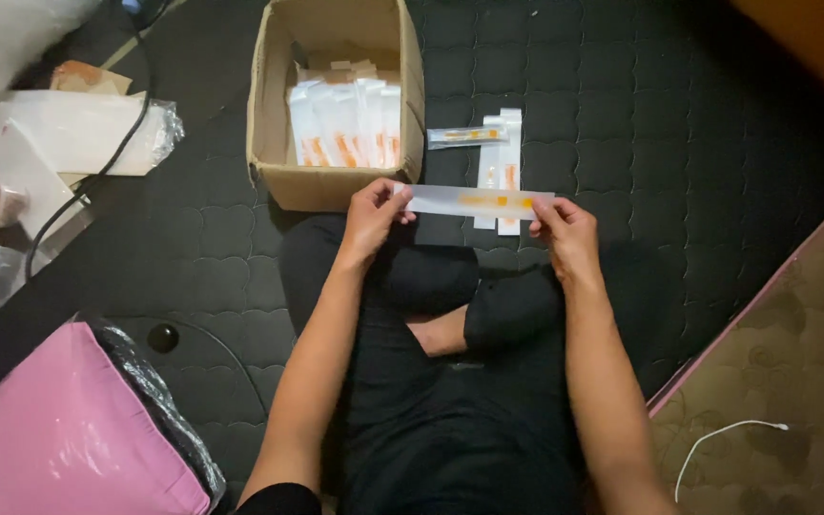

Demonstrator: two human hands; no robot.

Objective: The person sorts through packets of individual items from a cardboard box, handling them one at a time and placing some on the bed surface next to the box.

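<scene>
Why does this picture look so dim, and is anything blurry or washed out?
Head view: dim overall, the dark quilted mat swallowing light; the white packets in the cardboard box glare pale; the long packet held between left hand and right hand looks soft, its print unreadable; corners darken.

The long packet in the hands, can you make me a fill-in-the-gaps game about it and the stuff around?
1. Both hands hold a long clear packet with an ____ stripe.
2. More packets stand inside a cardboard ____.
3. The left hand pinches the packet's ____ end.
4. The mat underneath is ____.

Missing words: orange; box; left; black
</scene>
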